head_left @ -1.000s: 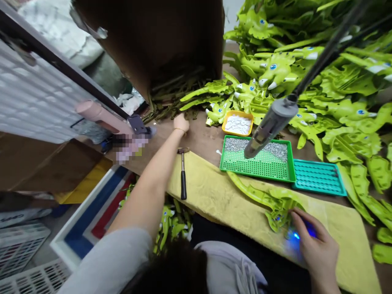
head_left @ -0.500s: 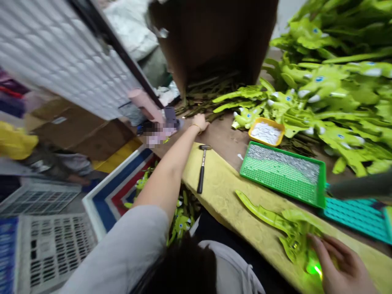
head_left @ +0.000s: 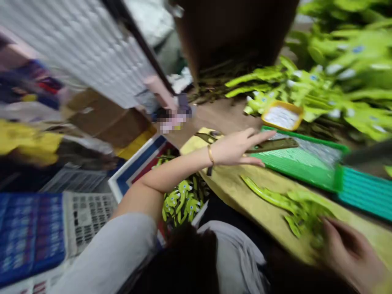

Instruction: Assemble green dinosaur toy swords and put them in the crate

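Your left hand [head_left: 231, 149] grips dark strip [head_left: 280, 144], end poking past fingers over green tray [head_left: 298, 166]. Your right hand [head_left: 352, 251] pinches green dinosaur piece [head_left: 301, 206], sticking out left of fingertips, over yellow cloth [head_left: 234, 190].

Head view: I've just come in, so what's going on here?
A person is using both hands. The left hand holds a dark olive piece over the left end of the green tray. The right hand grips a lime-green piece over the yellow cloth. Beyond the tray stands a yellow bowl.

Workshop, heaped toy parts [head_left: 364, 87], mesh tray [head_left: 294, 165]
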Demonstrator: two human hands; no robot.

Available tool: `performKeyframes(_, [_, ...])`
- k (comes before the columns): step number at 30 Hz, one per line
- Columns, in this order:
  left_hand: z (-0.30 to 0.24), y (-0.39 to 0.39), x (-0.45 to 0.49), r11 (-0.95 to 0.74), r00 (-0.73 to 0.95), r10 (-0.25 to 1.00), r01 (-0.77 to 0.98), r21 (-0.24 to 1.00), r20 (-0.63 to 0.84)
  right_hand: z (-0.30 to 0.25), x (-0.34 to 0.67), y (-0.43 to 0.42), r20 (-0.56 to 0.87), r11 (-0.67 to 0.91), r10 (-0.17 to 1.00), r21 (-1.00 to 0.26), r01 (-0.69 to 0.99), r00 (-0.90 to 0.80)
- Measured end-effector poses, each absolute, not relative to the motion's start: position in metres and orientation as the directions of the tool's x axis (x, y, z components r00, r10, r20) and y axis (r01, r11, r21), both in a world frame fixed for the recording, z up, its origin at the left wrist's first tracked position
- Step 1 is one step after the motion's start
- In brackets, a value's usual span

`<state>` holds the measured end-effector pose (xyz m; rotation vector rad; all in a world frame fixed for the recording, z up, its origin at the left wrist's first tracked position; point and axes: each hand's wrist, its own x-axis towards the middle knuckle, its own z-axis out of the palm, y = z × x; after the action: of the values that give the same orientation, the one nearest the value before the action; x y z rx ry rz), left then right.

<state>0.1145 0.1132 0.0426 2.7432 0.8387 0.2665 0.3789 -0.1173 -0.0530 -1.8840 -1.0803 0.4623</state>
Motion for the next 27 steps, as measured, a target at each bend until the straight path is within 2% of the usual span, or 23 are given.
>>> performKeyframes(1, [0.031,0.097,0.129,-0.822,0.849,0.523,0.479,0.307,0.075,-0.051,0.374,-0.118,0.095,-0.286,0.806,-0.802,0.525,0.584])
performKeyframes(3, [0.007,0.073,0.151,-0.846,0.884,0.465,0.425,0.321,0.055,-0.049,0.371,-0.118,0.236,-0.128,0.83,-0.802,0.583,0.505])
performKeyframes(5, [-0.015,0.059,0.167,-0.867,0.902,0.426,0.383,0.319,0.076,-0.048,0.375,-0.118,0.316,0.012,0.877,-0.767,0.641,0.362])
performKeyframes(9, [-0.041,0.047,0.185,-0.902,0.925,0.359,0.31,0.299,0.122,-0.042,0.384,-0.126,0.327,0.164,0.941,-0.675,0.72,0.092])
performKeyframes(11, [-0.046,0.042,0.186,-0.911,0.934,0.336,0.288,0.296,0.122,-0.038,0.386,-0.129,0.335,0.208,0.942,-0.64,0.74,0.025])
performKeyframes(13, [-0.048,0.036,0.185,-0.908,0.934,0.34,0.297,0.295,0.108,-0.036,0.389,-0.126,0.347,0.199,0.937,-0.64,0.742,0.047])
performKeyframes(16, [-0.052,0.031,0.182,-0.89,0.92,0.383,0.344,0.3,0.079,-0.038,0.397,-0.111,0.306,0.097,0.943,-0.63,0.771,0.132])
performKeyframes(18, [-0.055,0.029,0.181,-0.881,0.912,0.403,0.366,0.299,0.072,-0.043,0.403,-0.097,0.26,0.072,0.961,-0.57,0.819,0.097])
performKeyframes(21, [-0.057,0.028,0.181,-0.877,0.907,0.416,0.379,0.296,0.071,-0.053,0.409,-0.081,0.208,0.115,0.978,-0.485,0.867,-0.014])
performKeyframes(27, [-0.046,0.029,0.184,-0.895,0.914,0.401,0.379,0.236,0.052,-0.063,0.411,-0.077,0.209,0.142,0.977,-0.529,0.836,-0.034])
